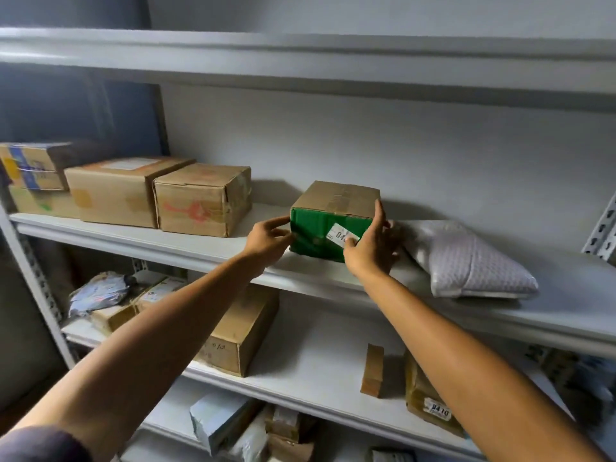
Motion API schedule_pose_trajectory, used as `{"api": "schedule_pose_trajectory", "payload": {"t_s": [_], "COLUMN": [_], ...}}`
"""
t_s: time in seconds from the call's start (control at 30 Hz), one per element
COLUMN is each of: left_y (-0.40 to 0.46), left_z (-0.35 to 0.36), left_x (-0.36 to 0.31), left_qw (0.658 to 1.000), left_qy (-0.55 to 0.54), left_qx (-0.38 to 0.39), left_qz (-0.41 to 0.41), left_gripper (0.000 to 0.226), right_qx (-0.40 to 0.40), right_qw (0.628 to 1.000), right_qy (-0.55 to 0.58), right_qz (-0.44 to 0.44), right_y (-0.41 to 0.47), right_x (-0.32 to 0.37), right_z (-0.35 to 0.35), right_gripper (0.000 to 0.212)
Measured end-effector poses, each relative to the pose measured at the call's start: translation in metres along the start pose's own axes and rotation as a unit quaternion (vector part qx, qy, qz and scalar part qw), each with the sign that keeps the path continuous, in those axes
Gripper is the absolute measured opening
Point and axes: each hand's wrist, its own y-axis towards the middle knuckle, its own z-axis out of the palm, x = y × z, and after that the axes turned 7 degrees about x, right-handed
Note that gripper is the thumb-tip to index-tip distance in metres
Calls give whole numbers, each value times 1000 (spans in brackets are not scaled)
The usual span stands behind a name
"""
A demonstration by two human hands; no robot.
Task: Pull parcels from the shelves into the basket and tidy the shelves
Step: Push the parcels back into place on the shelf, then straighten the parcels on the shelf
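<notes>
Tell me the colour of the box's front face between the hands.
Green, on the brown cardboard box; head view.

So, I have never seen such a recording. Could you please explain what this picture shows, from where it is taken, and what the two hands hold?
There is one picture, from a camera worn on a person's head, looking forward and down along both arms at white metal shelves. No machine is here, only bare hands. The left hand and right hand grip the two sides of a cardboard box with a green front and a white label, standing on the middle shelf. Left of it stand three brown boxes; right of it lies a white padded parcel. More parcels lie on the lower shelves.
</notes>
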Motion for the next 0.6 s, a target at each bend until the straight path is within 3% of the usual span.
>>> {"api": "schedule_pose_trajectory", "payload": {"t_s": [0.13,0.27,0.37,0.47,0.6], "left_y": [-15,-24,-21,-12,2], "left_z": [-27,-85,-132,-175,-216], "left_x": [11,33,43,49,61], "left_qw": [996,982,970,967,974], "left_qy": [31,63,74,100,90], "left_qx": [-79,-178,-233,-235,-206], "left_qz": [31,31,10,-22,-33], "left_gripper": [36,39,59,82,84], "right_qx": [-117,-73,67,218,290], "right_qw": [969,945,949,943,936], "right_qy": [-75,-59,-11,41,102], "right_qz": [-204,-314,-309,-250,-174], "right_y": [-21,-33,-34,-28,-23], "right_x": [17,45,80,120,167], "right_z": [24,70,104,129,153], "right_gripper": [86,72,77,93,108]}}
